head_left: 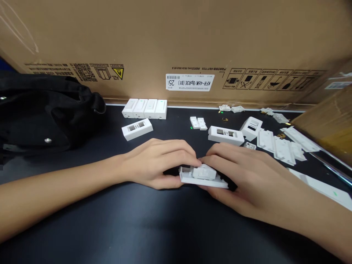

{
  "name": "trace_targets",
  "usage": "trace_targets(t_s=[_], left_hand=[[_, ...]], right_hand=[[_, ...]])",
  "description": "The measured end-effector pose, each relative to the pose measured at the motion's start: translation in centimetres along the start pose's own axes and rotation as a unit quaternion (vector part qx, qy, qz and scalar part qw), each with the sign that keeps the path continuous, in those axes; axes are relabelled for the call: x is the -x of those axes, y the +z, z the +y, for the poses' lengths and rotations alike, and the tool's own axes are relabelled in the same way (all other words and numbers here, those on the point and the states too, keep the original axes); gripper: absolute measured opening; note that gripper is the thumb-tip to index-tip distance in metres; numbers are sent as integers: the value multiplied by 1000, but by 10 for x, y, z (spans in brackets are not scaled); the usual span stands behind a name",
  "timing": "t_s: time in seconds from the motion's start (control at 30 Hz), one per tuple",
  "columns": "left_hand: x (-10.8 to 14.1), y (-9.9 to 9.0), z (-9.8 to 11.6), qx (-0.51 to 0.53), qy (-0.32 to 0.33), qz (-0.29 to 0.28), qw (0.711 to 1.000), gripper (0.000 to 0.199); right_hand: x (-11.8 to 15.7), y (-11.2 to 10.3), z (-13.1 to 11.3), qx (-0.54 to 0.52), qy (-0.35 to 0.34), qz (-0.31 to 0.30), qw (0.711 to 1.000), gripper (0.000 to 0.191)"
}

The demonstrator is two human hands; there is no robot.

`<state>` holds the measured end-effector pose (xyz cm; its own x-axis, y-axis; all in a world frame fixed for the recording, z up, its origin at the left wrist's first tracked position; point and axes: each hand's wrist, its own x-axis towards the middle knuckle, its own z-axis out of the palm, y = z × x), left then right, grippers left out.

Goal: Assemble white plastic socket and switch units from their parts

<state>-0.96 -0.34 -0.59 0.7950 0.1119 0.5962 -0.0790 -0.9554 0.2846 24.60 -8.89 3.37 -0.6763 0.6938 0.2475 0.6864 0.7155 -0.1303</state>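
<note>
The white plastic housing (203, 176) is held over the black surface (110, 223), right between both hands, with its long edge toward the person. The left hand (156, 163) presses its grip in from one end, its fingertips (192, 160) nearly meeting the right hand (242, 176), whose grip wraps the other end. Just beyond lie a white rectangular frame (225, 135) and small white clips (198, 123); farther off, four white blocks (144, 109) stand in a row against a cardboard box (176, 36) — a black bag (41, 113) slumps to the left.
</note>
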Motion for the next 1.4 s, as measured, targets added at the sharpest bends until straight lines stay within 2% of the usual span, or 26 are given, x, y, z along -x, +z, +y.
trace_targets(t_s=[0.17,0.27,0.33,0.47,0.67,0.8,1.07,1.27,1.4], left_hand=[[2,4,-2,32,44,76,996,38],[2,6,-2,32,58,125,990,35],[2,7,0,25,60,137,988,34],[3,8,1,26,49,132,990,36],[3,8,1,-2,56,135,989,36],[0,6,3,-16,72,115,991,31],[-1,2,7,-40,83,83,992,25],[-4,-1,13,-66,74,62,993,15],[-4,3,9,-47,71,62,994,15]], right_hand=[[-2,-4,-3,-91,20,10,996,17],[-2,-4,-3,-67,4,35,997,22],[-2,-5,-3,-17,-18,53,998,26],[-3,-5,-3,48,-48,75,995,29],[-3,-6,-4,72,-60,83,992,29],[-4,-7,-5,83,-66,76,991,27],[-6,-4,-7,53,-66,44,995,25],[-5,-4,-6,39,-65,49,996,23],[-6,-6,-5,50,-62,41,996,26]])
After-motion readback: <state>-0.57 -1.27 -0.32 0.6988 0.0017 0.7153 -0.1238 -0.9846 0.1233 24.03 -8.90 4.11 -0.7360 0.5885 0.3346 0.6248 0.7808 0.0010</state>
